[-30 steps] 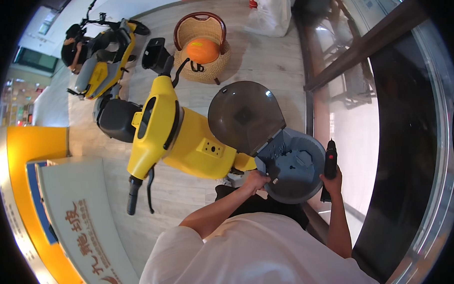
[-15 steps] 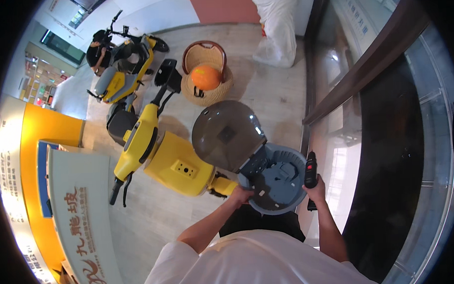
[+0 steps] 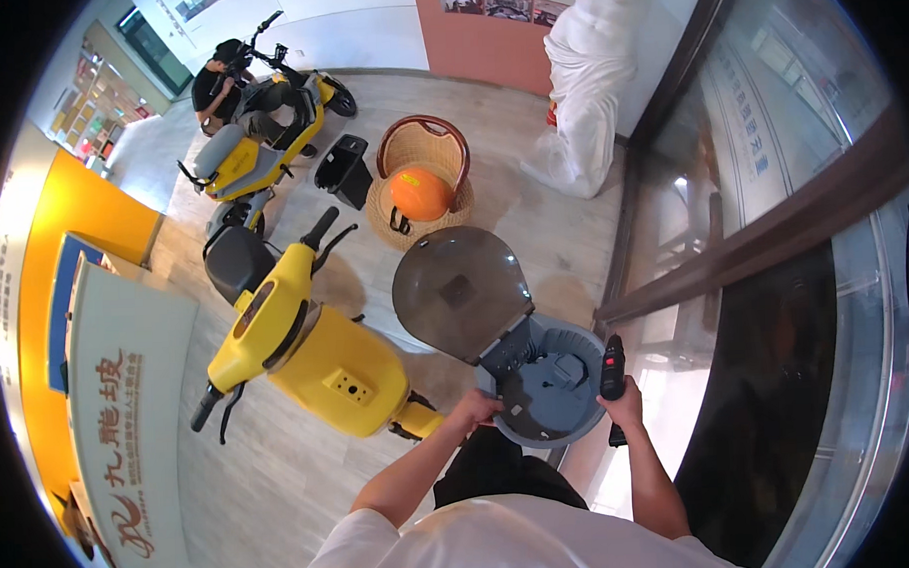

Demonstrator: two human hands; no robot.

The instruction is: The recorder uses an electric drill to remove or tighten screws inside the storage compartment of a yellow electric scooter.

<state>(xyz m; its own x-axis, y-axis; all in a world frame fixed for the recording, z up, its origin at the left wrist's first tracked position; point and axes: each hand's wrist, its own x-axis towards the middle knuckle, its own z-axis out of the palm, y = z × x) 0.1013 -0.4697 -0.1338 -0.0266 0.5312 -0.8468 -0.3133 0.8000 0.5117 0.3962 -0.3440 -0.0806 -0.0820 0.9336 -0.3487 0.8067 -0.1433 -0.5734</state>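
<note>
A round grey tub (image 3: 536, 437) is held in front of my body, its smoky brown lid (image 3: 460, 299) hinged open to the far left. My left hand (image 3: 476, 410) is closed on the tub's left rim. My right hand (image 3: 622, 406) is wrapped round the grip of a black cordless drill (image 3: 612, 367) with a red mark, and rests against the tub's right side. Inside the tub are moulded shapes and small pale pieces, too small to name. Just left of the tub stands a yellow scooter (image 3: 342, 373), its front fender close to my left hand.
Beyond the tub, a wicker chair (image 3: 425, 142) bears an orange helmet (image 3: 420, 193), with a black bin (image 3: 344, 172) beside it. A person (image 3: 214, 90) crouches by another yellow scooter (image 3: 250, 156). A glass partition (image 3: 759, 123) runs along the right; a white counter (image 3: 129, 426) stands left.
My view has shifted, and the tub in my hands has come away from the scooter's front, widening the gap. Both hands keep their holds. The black bin now shows fully.
</note>
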